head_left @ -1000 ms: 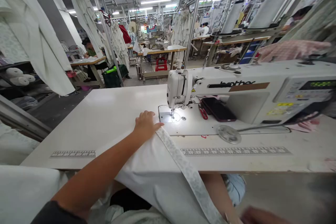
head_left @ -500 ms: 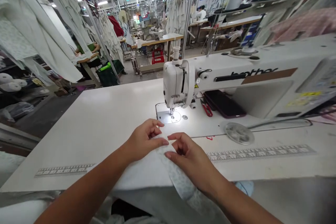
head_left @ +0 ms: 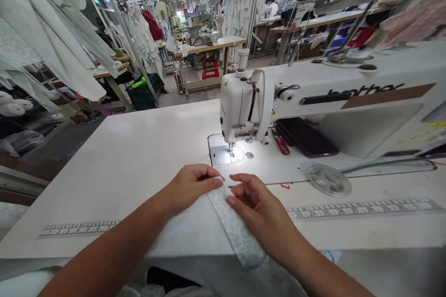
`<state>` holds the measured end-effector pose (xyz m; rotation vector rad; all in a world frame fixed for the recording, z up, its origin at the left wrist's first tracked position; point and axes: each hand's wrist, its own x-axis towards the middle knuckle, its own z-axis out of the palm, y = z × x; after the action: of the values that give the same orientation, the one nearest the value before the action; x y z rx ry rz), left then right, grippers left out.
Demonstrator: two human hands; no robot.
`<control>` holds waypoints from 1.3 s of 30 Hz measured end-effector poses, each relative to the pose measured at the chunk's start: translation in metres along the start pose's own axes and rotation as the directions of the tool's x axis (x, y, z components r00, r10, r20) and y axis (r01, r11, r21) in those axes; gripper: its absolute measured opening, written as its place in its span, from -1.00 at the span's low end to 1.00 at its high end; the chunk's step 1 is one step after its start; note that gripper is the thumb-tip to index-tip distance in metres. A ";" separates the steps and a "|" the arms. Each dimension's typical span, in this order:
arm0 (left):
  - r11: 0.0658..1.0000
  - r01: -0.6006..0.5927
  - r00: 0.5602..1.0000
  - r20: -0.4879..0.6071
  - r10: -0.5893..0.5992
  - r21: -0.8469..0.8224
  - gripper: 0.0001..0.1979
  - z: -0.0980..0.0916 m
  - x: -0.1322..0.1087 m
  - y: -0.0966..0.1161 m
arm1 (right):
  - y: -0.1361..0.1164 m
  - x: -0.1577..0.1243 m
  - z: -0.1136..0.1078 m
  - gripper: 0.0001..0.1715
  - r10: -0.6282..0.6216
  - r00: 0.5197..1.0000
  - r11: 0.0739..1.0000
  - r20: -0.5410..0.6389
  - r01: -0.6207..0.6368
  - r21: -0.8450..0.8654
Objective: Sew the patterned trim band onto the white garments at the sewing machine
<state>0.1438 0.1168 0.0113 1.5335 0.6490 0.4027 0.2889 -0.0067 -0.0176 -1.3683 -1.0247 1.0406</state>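
In front of the sewing machine point(head_left: 240, 106), my left hand point(head_left: 193, 186) pinches the top end of a pale patterned fabric strip point(head_left: 237, 232) between thumb and fingers. That strip lies over a plain white fabric piece point(head_left: 195, 232), and both hang past the table's front edge. My right hand point(head_left: 259, 204) is closed at the strip's right edge, its thumb and curled fingers on the cloth and its index finger stretched toward my left hand. Beyond both hands is the lit presser foot point(head_left: 231, 149), apart from the cloth.
Red thread snips point(head_left: 280, 143) and a dark phone-like slab point(head_left: 306, 137) lie under the machine arm. A clear bobbin-like disc point(head_left: 328, 179) sits right of my hands. Ruler tape point(head_left: 362, 209) runs along the white table point(head_left: 146, 148). Cloth point(head_left: 59, 32) hangs at left.
My left fingers have closed together on the strip's end, and more of the strip shows between my hands. The view has shifted a little, with the machine appearing further right.
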 end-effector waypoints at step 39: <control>0.051 -0.252 0.875 0.205 0.439 0.966 -0.77 0.033 0.053 -0.034 | -0.001 0.048 -0.064 -0.58 -0.294 0.717 -0.036 0.633 0.653 -0.757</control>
<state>0.1999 0.1236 -0.0318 3.0915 0.6611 0.4765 0.3627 0.0247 -0.0159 -1.5368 -2.5077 -0.2377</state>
